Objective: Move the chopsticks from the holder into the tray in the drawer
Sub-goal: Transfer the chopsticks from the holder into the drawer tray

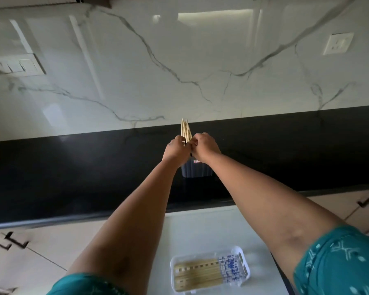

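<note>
A bundle of pale wooden chopsticks [185, 129] stands tips-up above a dark blue-grey holder [195, 169] on the black counter. My left hand [176, 148] and my right hand [205, 145] meet at the bundle, both closed around it just above the holder's mouth, which they hide. Below, in the open white drawer [202, 228], a clear plastic tray [242, 258] holds several chopsticks [197, 275] with blue-and-white patterned ends, lying flat.
The black counter [73, 177] runs across the middle, backed by a white marble wall with a socket [338, 43] and a switch plate [15, 65]. Cream cabinet fronts with dark handles [367, 199] flank the drawer.
</note>
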A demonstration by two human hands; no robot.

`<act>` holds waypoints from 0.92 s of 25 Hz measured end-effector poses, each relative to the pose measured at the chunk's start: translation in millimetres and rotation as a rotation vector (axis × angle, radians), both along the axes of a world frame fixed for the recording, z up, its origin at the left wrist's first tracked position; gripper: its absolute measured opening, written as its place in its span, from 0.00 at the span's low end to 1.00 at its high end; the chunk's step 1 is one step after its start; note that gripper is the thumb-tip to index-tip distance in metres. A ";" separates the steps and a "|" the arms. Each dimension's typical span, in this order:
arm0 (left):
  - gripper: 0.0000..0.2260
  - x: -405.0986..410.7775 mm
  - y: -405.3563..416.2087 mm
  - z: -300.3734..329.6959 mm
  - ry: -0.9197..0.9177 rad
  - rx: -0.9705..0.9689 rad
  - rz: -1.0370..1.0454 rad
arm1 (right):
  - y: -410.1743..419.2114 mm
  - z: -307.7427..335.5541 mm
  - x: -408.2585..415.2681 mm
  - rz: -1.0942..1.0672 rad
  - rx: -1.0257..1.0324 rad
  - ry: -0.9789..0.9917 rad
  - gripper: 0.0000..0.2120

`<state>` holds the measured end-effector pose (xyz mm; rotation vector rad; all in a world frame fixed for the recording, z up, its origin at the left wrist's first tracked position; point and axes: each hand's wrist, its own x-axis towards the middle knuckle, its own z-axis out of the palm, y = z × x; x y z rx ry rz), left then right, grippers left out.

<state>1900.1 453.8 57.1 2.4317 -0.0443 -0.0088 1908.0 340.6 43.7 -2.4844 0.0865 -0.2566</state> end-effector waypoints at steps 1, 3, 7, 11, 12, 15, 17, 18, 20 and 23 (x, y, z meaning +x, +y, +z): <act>0.15 7.4 0.5 -2.2 0.007 -0.032 0.019 | -2.7 -1.7 13.0 -0.024 0.039 0.045 0.13; 0.12 14.2 3.4 -14.9 0.050 -0.101 0.056 | -10.9 -13.3 30.1 -0.039 0.038 0.200 0.21; 0.16 27.8 7.2 -25.0 0.070 -0.176 0.114 | -25.1 -22.5 60.9 0.044 -0.257 0.419 0.29; 0.16 43.4 0.3 -41.0 -0.004 -0.191 0.101 | -21.3 -21.8 94.4 0.074 -0.140 0.558 0.32; 0.15 45.7 -1.2 -48.1 -0.029 -0.157 0.080 | -18.7 -23.4 101.0 0.081 -0.111 0.589 0.31; 0.16 45.1 -0.5 -67.7 -0.093 -0.037 0.032 | -9.9 -36.7 115.1 0.076 -0.033 0.625 0.30; 0.18 45.1 1.8 -73.4 -0.122 -0.034 0.017 | -4.0 -44.4 118.2 0.049 -0.001 0.597 0.26; 0.18 46.0 2.8 -73.9 -0.128 -0.047 0.016 | -2.0 -45.5 118.0 0.039 -0.008 0.583 0.24; 0.19 46.9 4.6 -74.1 -0.135 -0.060 0.008 | 0.4 -44.4 117.5 0.019 -0.025 0.556 0.21; 0.22 40.2 4.9 -72.7 -0.149 -0.054 -0.005 | 0.5 -39.6 114.5 0.003 -0.070 0.497 0.15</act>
